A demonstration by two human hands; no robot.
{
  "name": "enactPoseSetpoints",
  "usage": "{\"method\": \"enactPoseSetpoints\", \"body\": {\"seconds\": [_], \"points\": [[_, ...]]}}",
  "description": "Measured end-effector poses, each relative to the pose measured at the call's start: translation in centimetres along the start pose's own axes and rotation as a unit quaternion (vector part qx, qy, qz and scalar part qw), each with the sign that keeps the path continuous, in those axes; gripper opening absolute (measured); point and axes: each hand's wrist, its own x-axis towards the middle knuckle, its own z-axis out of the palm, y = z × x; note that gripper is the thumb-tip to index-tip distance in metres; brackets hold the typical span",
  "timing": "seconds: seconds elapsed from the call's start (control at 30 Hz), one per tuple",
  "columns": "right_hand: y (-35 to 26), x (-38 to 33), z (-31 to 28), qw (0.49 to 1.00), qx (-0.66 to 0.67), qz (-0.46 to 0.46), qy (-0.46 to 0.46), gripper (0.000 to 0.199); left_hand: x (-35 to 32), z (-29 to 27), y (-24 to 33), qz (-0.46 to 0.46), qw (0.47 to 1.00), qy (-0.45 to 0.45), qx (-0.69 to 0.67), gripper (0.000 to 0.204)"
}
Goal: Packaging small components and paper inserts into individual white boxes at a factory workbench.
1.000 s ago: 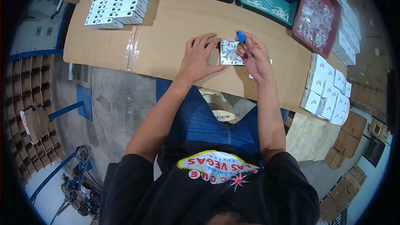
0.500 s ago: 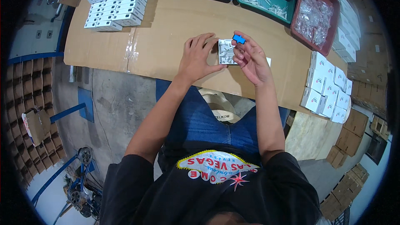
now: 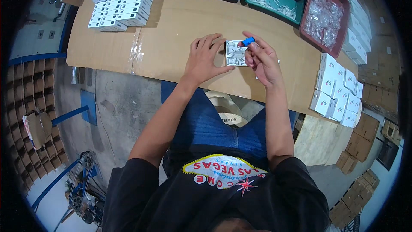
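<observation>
Looks steeply down from the person's head, through the left one of two wide fisheye cameras worn side by side. Sits upright and unmirrored, facing out over the counter (image 3: pixel 180 21). Shows the left hand (image 3: pixel 206 58) and right hand (image 3: pixel 264 62) from above, at middling range. Takes in the dark shirt (image 3: pixel 159 189) nearest the lens, below both hands. Spreads wide, to the floor (image 3: pixel 124 103) lower left of the left hand, bending straight edges toward a black rim.
</observation>
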Motion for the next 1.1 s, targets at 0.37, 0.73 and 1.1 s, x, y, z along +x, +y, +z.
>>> {"method": "enactPoseSetpoints", "body": {"seconds": [0.37, 0.73, 1.1], "points": [[0.5, 1.1, -0.6, 0.997, -0.073, 0.009, 0.023, 0.045, 0.0, 0.0, 0.1, -0.006, 1.0, -0.003, 0.001, 0.084], [1.0, 2.3, -0.7, 0.977, -0.21, -0.008, 0.031, 0.041, 0.0, 0.0, 0.0, -0.004, 1.0, -0.001, -0.006, 0.083], [1.3, 3.2, 0.1, 0.764, -0.622, -0.168, 0.001, 0.036, 0.0, 0.1, -0.2, -0.003, 1.0, 0.0, 0.002, 0.083]]}}
